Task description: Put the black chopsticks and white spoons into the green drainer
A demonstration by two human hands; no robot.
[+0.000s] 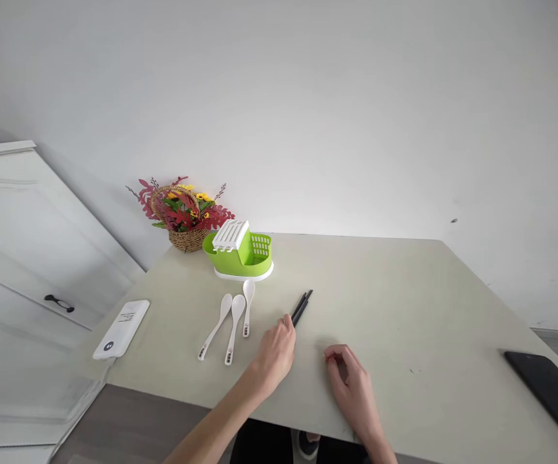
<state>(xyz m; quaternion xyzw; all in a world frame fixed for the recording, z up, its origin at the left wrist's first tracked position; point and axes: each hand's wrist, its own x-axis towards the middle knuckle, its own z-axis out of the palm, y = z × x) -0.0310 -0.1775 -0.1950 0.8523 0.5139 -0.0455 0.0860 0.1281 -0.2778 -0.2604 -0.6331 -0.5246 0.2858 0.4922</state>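
My left hand (277,349) is closed around a few slim black chopsticks (302,307); their far ends stick out past the fingers and the rest is hidden. To the right, my right hand (354,390) rests near the table's front edge, fingers curled and thumb near the index finger, with nothing visible in it. Left of my left hand lie three white spoons: one on the left (218,328), a middle spoon (234,330) and a shorter-looking spoon (248,308). Behind them stands a green cutlery holder (228,263) with a white slotted top and white base.
A wicker basket of artificial flowers (188,240) stands at the back left beside the holder. A white power bank (122,330) with a cable lies at the left edge. At the right edge is a black phone (549,393). A wall closes off the table's back.
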